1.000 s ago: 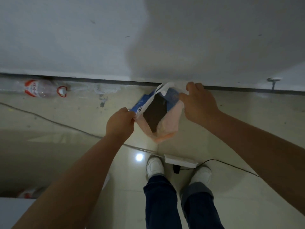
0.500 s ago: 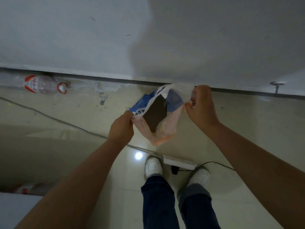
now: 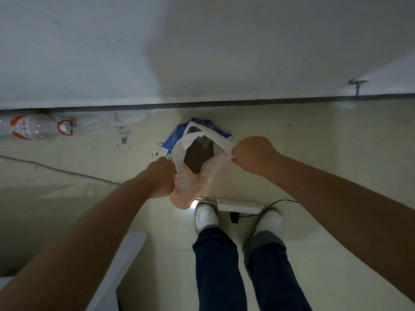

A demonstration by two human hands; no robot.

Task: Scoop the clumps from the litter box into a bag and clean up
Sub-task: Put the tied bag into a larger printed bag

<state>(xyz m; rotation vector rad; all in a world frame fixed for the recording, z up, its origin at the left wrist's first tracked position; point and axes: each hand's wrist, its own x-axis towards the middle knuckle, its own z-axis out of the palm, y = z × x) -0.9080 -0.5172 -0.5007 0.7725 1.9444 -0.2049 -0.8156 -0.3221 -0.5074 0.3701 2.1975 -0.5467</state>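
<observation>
A thin plastic bag, peach at the bottom with white handles and blue print near the top, hangs open between my hands above the floor. Dark contents show through its mouth. My left hand grips the bag's left side, my fingers hidden behind the plastic. My right hand pinches the white handle strap on the right. No litter box or scoop shows in the head view.
A white power strip with a black cable lies by my white shoes. A clear bottle with a red label lies along the wall at left. A thin cable crosses the tiled floor. A pale edge rises at lower left.
The bag has dropped lower and nearer my feet. My right hand shifted from the bag's rim to the white handle strap, and my left hand moved lower down the bag's side.
</observation>
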